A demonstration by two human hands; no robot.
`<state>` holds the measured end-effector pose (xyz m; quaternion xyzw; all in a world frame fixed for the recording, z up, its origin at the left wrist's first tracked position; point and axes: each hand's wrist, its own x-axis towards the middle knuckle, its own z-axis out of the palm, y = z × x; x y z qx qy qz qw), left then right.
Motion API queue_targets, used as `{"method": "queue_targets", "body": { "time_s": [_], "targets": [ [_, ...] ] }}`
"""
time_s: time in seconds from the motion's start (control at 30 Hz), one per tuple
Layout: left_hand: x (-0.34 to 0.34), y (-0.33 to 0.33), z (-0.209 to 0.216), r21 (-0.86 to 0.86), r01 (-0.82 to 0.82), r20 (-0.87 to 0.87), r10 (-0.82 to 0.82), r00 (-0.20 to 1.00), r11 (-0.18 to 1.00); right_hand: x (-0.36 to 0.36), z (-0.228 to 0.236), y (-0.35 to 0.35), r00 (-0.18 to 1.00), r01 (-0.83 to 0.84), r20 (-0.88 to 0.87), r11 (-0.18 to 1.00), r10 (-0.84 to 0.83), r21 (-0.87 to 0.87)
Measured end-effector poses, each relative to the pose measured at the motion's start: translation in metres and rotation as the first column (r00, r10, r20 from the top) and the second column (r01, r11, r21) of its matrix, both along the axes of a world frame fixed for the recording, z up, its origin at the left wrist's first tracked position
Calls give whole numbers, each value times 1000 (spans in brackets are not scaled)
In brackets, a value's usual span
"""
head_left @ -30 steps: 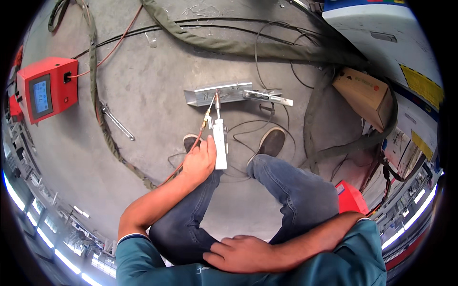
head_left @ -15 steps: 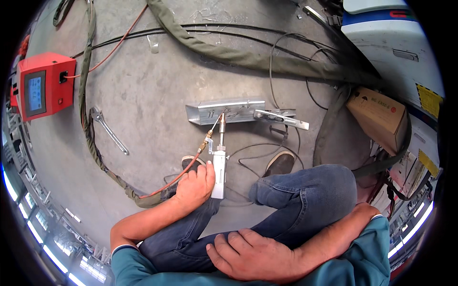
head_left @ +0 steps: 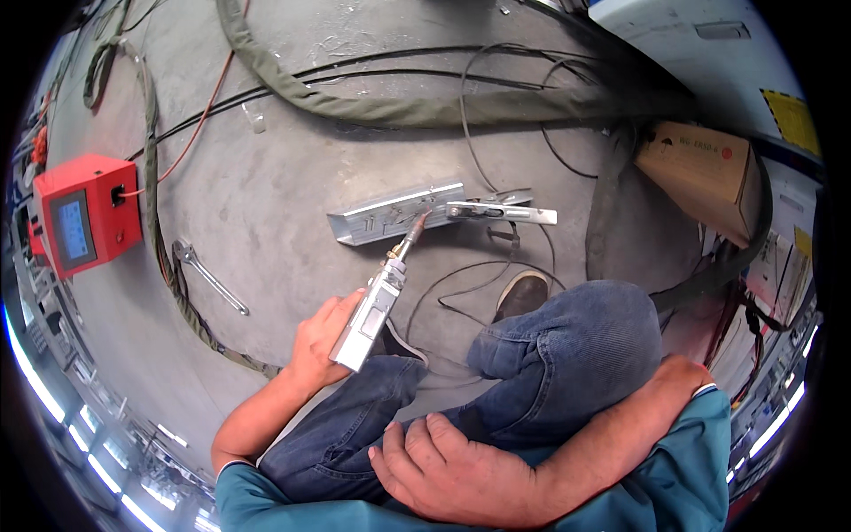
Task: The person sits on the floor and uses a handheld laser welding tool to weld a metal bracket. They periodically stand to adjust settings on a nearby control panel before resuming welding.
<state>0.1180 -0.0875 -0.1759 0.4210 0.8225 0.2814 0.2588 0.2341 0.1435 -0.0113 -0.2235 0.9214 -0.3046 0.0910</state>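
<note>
My left hand [head_left: 321, 341] is closed around a silver welding gun [head_left: 372, 310] with a copper-coloured nozzle, held slanting away to the right. The nozzle tip points at a bent sheet-metal channel [head_left: 390, 222] lying on the floor, near its right part; I cannot tell whether they touch. Several short dark marks show along the channel's face. A metal locking clamp [head_left: 505, 213] sits on the channel's right end. My right hand [head_left: 452, 470] lies on my lap, fingers apart, holding nothing.
On the left floor are an adjustable wrench [head_left: 211, 277] and a red box with a screen [head_left: 111, 213]. A thick sleeved hose [head_left: 372, 108] and thin black cables cross behind the channel. To the right stand a cardboard box [head_left: 700, 177] and a white cabinet [head_left: 709, 71].
The welding gun has turned in my left hand and leans more to the right. Its tip has shifted rightward along the channel, closer to the clamp. My right hand stays on my lap.
</note>
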Motion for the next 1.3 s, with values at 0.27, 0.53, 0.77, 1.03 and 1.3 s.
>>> {"method": "queue_targets", "body": {
  "time_s": [0.27, 0.53, 0.77, 1.03, 1.3],
  "targets": [
    [-1, 6, -4, -25, -10, 19, 10, 1000, 1000, 6, -6, 0, 998, 8, -56, 999, -6, 43],
    [7, 11, 0, -97, 11, -16, -12, 1000, 995, -11, -8, 7, 985, -171, -8, 984, 172, 41],
    [15, 7, -4, -149, -24, 37, 30, 999, 989, -9, -1, 8, 996, -82, -16, 994, 84, 73],
    [27, 0, -7, -206, 14, -8, -16, 1000, 978, -5, -6, -1, 996, -93, 13, 994, 92, 55],
    [29, -4, -13, -198, 29, -15, -32, 999, 980, 0, -6, -9, 996, -78, 46, 995, 75, 67]
  ]
}}
